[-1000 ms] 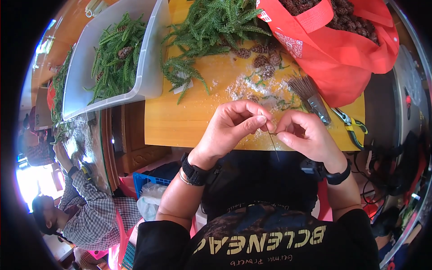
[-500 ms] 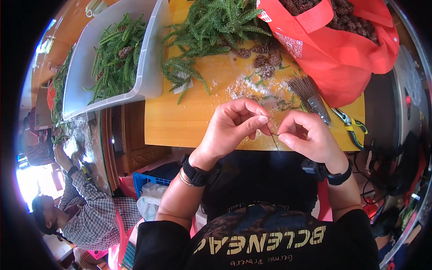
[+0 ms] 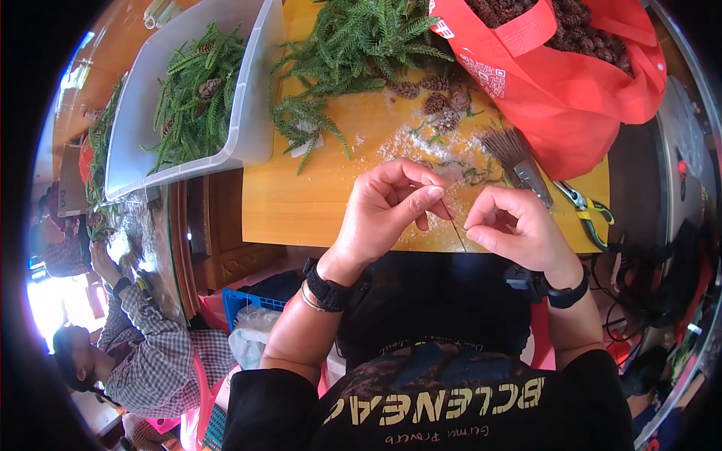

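My left hand (image 3: 387,204), thumb and forefinger pinched, holds a thin dark wire (image 3: 456,228) that slants down past the table's front edge. Just right of the wire, my right hand (image 3: 517,227) has its fingers curled and the thumb tip close to the forefinger; nothing shows between them. Behind my hands, pine cones (image 3: 435,102) lie amid white flakes and green bits. A bundle of thin brown wires (image 3: 513,154) in a clear wrap lies beyond my right hand, beside pliers (image 3: 583,213) with yellow and black handles.
Artificial pine sprigs (image 3: 361,49) are heaped at the back of the yellow table (image 3: 301,214). A clear plastic bin (image 3: 248,124) at left holds sprigs with cones. A red bag (image 3: 571,98) of cones stands back right. Another person (image 3: 154,346) works at far left.
My right fingertips have come away from the wire, leaving a small gap. My left hand keeps its pinch on the wire and has shifted slightly up and left.
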The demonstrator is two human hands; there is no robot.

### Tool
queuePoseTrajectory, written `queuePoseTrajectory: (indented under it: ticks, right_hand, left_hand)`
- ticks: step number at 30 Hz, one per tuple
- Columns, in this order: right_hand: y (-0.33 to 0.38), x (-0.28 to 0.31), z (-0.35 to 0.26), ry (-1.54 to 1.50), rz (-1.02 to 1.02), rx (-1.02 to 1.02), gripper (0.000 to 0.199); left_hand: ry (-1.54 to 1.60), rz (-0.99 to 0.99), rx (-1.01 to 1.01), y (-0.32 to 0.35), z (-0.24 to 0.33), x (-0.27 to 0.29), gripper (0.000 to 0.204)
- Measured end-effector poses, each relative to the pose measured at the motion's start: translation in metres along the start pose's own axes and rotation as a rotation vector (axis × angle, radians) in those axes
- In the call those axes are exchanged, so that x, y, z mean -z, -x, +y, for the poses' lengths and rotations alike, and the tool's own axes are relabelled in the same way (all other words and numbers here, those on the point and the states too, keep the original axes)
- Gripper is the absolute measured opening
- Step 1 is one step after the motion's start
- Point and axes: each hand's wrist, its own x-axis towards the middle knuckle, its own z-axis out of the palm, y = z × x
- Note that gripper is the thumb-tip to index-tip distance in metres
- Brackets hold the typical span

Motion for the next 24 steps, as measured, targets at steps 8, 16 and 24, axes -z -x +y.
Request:
queuePoseTrajectory:
  ticks: [8, 16, 24]
  right_hand:
    - [-0.003, -0.017, 0.004, 0.420, 0.199, 0.365, 0.011]
    - [-0.007, -0.018, 0.009, 0.797, 0.359, 0.621, 0.018]
    - [-0.002, -0.010, 0.001, 0.597, 0.230, 0.601, 0.013]
  left_hand:
    - [-0.024, 0.081, -0.092, -0.001, -0.004, -0.001, 0.005]
    - [0.049, 0.109, -0.105, -0.002, -0.002, -0.002, 0.011]
    - [0.048, 0.121, -0.109, -0.004, 0.000, 0.000, 0.011]
